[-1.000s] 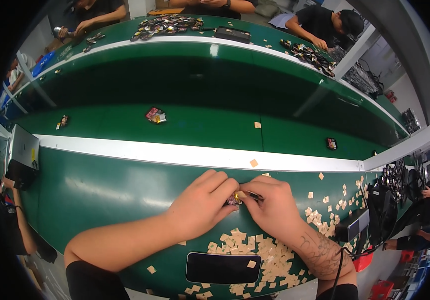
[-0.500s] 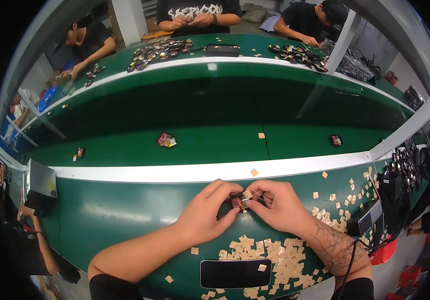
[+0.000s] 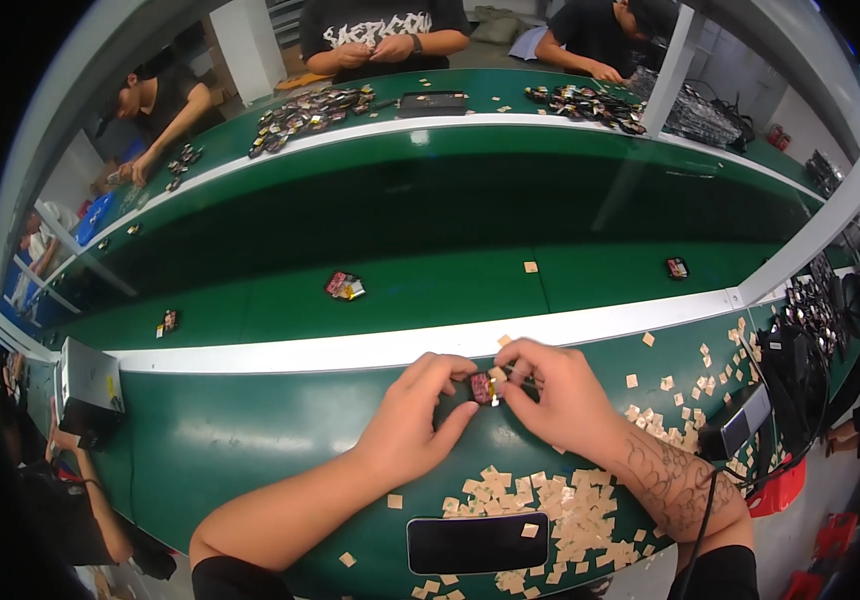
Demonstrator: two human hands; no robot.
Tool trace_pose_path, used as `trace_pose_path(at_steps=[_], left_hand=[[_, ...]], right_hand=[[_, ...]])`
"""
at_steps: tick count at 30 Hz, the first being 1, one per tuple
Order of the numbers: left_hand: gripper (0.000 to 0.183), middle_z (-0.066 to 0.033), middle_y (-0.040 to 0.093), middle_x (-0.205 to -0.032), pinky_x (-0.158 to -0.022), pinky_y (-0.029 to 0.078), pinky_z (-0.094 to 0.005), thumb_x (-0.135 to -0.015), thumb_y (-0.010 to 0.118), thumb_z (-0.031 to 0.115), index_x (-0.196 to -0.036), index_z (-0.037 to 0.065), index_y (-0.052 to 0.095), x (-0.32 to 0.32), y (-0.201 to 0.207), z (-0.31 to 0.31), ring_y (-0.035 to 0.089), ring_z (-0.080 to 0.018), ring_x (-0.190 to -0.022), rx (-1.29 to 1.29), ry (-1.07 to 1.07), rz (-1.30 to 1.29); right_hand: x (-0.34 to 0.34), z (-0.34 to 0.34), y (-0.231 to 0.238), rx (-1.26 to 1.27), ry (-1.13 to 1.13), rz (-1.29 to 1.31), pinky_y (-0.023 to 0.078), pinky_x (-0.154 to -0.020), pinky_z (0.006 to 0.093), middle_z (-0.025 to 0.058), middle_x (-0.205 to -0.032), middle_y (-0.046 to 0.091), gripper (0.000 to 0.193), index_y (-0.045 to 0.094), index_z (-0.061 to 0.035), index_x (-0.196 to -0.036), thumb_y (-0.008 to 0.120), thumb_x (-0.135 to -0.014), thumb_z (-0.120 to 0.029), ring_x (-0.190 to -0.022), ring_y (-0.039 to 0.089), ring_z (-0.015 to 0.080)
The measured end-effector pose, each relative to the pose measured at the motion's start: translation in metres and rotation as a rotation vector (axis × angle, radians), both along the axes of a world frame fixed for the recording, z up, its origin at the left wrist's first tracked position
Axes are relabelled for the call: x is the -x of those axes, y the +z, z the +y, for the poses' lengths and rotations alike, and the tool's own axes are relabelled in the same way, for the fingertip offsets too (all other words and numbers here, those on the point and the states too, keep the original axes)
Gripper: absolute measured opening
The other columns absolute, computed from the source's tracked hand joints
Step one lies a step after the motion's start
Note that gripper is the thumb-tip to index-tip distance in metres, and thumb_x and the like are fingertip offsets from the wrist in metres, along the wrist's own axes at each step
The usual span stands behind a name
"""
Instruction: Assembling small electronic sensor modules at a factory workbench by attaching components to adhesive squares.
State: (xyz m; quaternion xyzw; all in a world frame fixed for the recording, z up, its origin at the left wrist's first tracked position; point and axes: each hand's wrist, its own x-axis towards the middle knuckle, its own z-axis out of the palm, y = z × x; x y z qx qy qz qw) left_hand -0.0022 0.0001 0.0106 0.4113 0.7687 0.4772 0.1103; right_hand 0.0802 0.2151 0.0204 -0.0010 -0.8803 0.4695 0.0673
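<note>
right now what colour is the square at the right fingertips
The square is tan; head view shows it.

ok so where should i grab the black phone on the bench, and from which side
Probably the left end of the black phone, approached from the left and pinched across its two long edges. It lies flat, those edges running left to right; beige squares crowd its right end, and one square rests on its face toward the right.

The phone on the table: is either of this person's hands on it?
No, the phone lies apart, with the left hand and right hand at a small device.
</note>
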Motion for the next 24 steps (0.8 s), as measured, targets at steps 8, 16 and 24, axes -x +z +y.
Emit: trace_pose_path(at_steps=[8,16,24], left_hand=[[0.046,-0.016,0.063,-0.123,-0.08,0.053,-0.0317,-0.09,0.077,-0.001,-0.133,0.0,0.061,0.003,-0.002,-0.002,0.065,-0.0244,-0.104,-0.024,0.025,0.011],[0.043,-0.0165,0.062,-0.123,-0.096,0.052,-0.0403,-0.088,0.077,0.0,-0.128,0.002,0.064,0.022,-0.003,-0.008,0.062,-0.0337,-0.115,0.024,0.134,0.28],[0.054,-0.0171,0.054,-0.137,-0.118,0.041,-0.0447,-0.085,0.075,-0.004,-0.136,0.006,0.06,0.069,-0.013,-0.01,0.051,-0.0378,-0.134,0.098,0.49,0.305]], right_hand=[[0.017,0.049,-0.024,-0.141,-0.422,0.283,0.057,-0.073,0.0419,0.0215,-0.115,0.071,0.027,0.066,0.0003,-0.119,0.073,-0.095,-0.01,-0.081,0.074,0.0372],[0.018,0.041,-0.005,-0.358,-0.232,0.188,0.06,-0.076,0.0439,0.0161,-0.101,0.072,0.017,0.073,0.0006,-0.109,0.071,-0.094,-0.007,-0.084,0.074,0.038],[0.016,0.04,-0.017,-0.396,-0.22,0.202,0.062,-0.08,0.0456,0.0173,-0.116,0.074,0.035,0.068,-0.0007,-0.128,0.07,-0.093,-0.006,-0.091,0.075,0.0388]])
